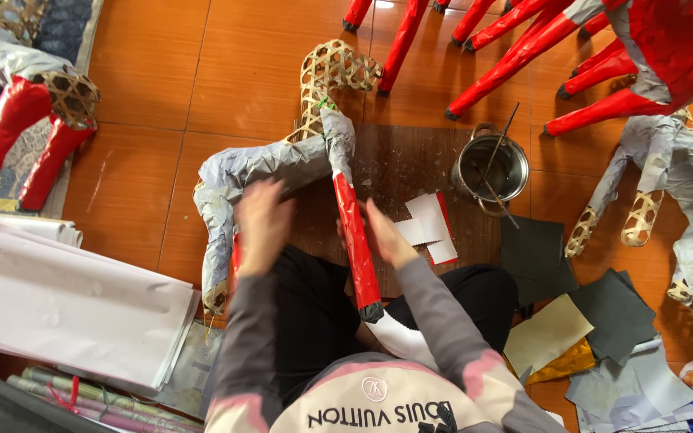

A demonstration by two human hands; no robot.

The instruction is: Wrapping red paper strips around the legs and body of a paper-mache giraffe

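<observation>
A woven bamboo horse frame, partly covered in grey paper, lies on its side across my lap and a dark board. One of its legs is wrapped in shiny red paper with a black tip. My left hand rests on the grey paper body near the rear leg, blurred by motion. My right hand presses against the right side of the red leg. The bare bamboo neck and head point away from me.
A metal pot with sticks in it stands right of the board, beside cut white and red paper pieces. Dark, yellow and grey paper sheets lie at right. White paper stack at left. Other horse frames, red and grey, surround me.
</observation>
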